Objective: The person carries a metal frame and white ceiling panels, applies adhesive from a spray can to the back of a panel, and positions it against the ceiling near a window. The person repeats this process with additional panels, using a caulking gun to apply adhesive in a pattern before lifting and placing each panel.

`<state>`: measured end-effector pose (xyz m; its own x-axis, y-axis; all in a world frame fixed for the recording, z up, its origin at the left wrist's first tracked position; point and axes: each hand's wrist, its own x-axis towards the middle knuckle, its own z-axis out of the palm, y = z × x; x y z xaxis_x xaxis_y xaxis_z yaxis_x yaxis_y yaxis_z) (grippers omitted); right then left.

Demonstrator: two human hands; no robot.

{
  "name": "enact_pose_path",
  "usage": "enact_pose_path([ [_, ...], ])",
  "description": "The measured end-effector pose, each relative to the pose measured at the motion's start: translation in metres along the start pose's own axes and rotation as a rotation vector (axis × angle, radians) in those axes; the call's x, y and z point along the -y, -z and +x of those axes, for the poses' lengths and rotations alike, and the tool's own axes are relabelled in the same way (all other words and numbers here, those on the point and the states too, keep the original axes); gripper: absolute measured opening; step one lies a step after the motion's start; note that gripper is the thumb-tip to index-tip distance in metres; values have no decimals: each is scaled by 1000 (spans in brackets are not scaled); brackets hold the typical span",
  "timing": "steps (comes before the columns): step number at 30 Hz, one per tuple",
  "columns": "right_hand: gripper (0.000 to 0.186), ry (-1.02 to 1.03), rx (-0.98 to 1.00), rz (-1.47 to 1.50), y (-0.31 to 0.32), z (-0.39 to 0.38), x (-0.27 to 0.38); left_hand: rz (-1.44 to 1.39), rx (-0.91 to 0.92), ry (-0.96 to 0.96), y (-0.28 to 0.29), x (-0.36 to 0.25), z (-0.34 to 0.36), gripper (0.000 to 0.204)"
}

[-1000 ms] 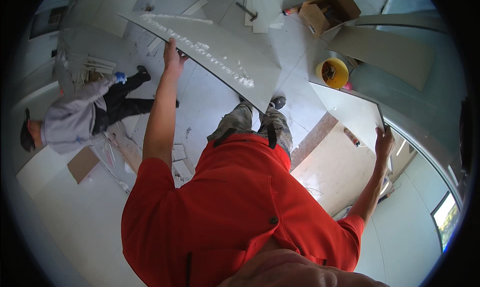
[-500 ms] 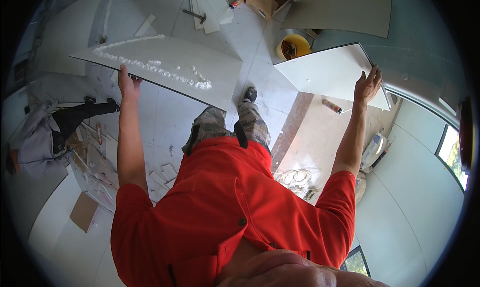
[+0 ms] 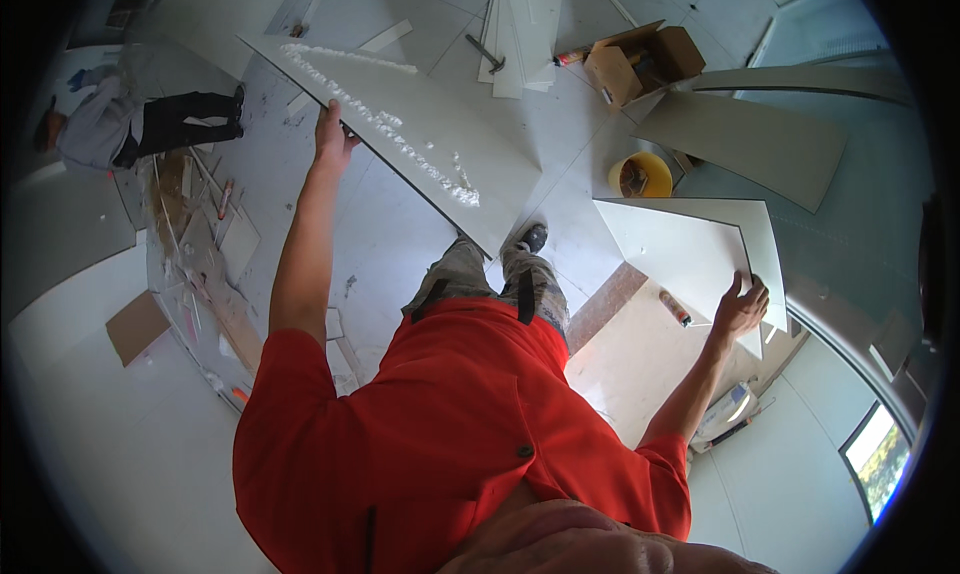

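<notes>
My left hand (image 3: pixel 333 134) is closed on the dark edge of a pale flat panel (image 3: pixel 480 139), thumb on top and fingers underneath. A lumpy bead of white foam (image 3: pixel 385 124) runs in a bent line over the panel's upper face. On the other side, my right hand (image 3: pixel 742 306) grips the dark edge of a second white panel (image 3: pixel 670 246), which slants over the floor. Another white sheet (image 3: pixel 768 259) shows just behind it. The fingertips under both panels are partly hidden.
A yellow bucket (image 3: pixel 657 177) and an open cardboard box (image 3: pixel 612 74) stand ahead right, near a leaning board (image 3: pixel 760 144). A hammer (image 3: pixel 485 54) lies beside stacked strips (image 3: pixel 520 34). A can (image 3: pixel 675 308) lies below the right panel. Another person (image 3: pixel 105 129) bends at left near offcuts (image 3: pixel 240 239).
The view has turned, shifting the bucket and box right and down. The left panel slants more steeply in view. My right hand is lower with its panel, and the sheet behind shows more.
</notes>
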<state>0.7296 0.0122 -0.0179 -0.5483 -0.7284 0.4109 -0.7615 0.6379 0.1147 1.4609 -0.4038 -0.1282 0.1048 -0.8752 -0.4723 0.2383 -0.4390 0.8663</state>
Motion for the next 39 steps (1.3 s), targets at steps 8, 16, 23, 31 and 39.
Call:
enact_pose_path([
  [8,51,-68,-88,-89,-12,24,-25,-47,-37,0,-19,-13,-16,49],
  [16,67,-391,476,744,-57,-80,97,-25,218,132,-8,-59,-7,35],
  [23,88,-1275,1560,1609,-52,-158,390,25,138,150,8,-34,7,39],
  [31,35,-1055,1177,1444,24,-106,451,-209,-10,185,99,-75,-46,39],
  [39,29,-453,1641,1541,52,2,679,51,-311,-183,278,-22,-85,11],
])
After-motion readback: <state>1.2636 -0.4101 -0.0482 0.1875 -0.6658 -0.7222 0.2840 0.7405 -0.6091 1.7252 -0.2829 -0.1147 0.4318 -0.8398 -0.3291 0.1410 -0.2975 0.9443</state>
